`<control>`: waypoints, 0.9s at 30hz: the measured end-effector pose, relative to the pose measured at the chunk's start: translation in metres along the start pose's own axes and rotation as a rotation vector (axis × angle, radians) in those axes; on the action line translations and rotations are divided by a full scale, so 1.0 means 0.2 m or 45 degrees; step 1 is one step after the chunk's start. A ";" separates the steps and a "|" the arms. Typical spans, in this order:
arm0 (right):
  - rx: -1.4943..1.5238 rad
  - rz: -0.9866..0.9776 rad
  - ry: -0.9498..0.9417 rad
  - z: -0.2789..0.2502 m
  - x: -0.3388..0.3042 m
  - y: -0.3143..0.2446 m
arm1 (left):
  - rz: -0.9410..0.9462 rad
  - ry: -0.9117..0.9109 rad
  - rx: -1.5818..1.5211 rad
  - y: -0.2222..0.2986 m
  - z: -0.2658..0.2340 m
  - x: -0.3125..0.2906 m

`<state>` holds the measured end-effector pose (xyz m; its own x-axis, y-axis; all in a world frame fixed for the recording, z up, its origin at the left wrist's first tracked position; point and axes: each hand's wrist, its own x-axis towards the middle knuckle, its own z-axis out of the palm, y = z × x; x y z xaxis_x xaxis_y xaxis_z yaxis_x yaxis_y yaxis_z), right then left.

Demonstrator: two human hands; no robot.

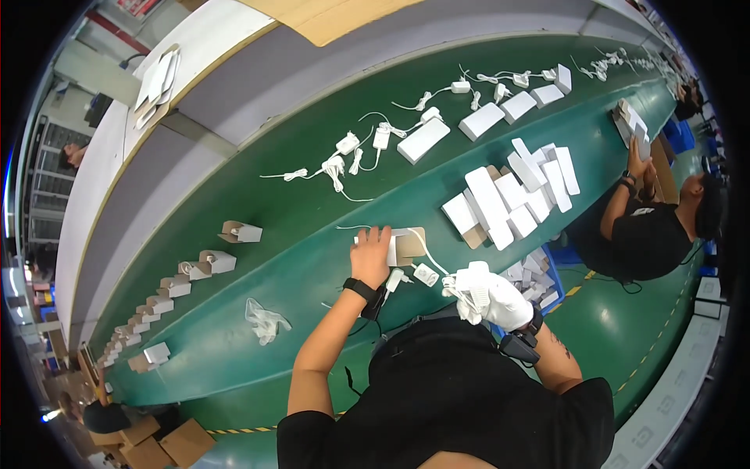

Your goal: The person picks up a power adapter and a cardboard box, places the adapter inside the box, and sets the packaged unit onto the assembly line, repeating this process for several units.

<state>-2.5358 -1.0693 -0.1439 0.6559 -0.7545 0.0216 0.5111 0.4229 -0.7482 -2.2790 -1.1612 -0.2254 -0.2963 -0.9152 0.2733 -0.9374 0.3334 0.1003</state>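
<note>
My bare left hand (370, 256) grips a small white box (408, 247) lying on the green bench, its brown inner flap spread open to the right. In a white glove, my right hand (504, 301) is closed on a white power adapter (473, 283) with its bundled cable, just right of the box. One cable strand arcs from there back over the box's open end. Between my hands lie a white plug adapter (426, 274) and another white adapter (397, 279) close to my left wrist. The palm side of both hands is hidden.
Flat white cartons (512, 191) are piled right of the box. Along the far belt (312, 211) lie white adapters with cables and closed boxes; open boxes (191, 270) line the left. A clear plastic bag (266, 320) lies left. A co-worker (656, 227) handles cartons at right, near a blue bin (556, 281).
</note>
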 end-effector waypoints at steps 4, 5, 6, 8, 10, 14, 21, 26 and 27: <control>0.098 0.140 0.062 -0.08 0.10 0.08 | -0.055 0.004 -0.133 -0.03 0.02 -0.01; 0.172 0.255 0.122 -0.11 0.13 0.11 | -0.022 0.036 -0.160 -0.04 0.02 -0.01; 0.246 0.369 0.184 -0.13 0.16 0.13 | 0.012 0.069 -0.188 -0.05 0.01 0.00; 0.113 0.312 0.202 -0.19 0.22 0.14 | 0.052 0.104 -0.221 -0.04 -0.02 0.01; -0.140 0.200 0.241 -0.24 0.27 0.12 | 0.124 0.101 -0.283 -0.01 -0.08 0.01; -2.477 -0.235 -0.023 -0.24 0.42 0.08 | 0.168 -0.007 -0.310 0.03 -0.13 0.02; -2.723 -0.377 -0.220 -0.26 0.46 0.08 | 0.115 -0.131 -0.384 0.04 -0.13 0.01; -2.614 -0.179 -0.217 -0.33 0.47 0.16 | 0.065 -0.117 -0.520 0.01 0.00 -0.05; -2.614 -0.182 -0.214 -0.37 0.46 0.15 | 0.026 -0.131 -0.558 0.00 0.02 -0.06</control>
<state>-2.5012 -1.1627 -0.2128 0.7710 -0.6301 0.0923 -0.6005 -0.7676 -0.2238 -2.2770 -1.1507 -0.2328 -0.3511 -0.9178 0.1853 -0.7716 0.3957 0.4980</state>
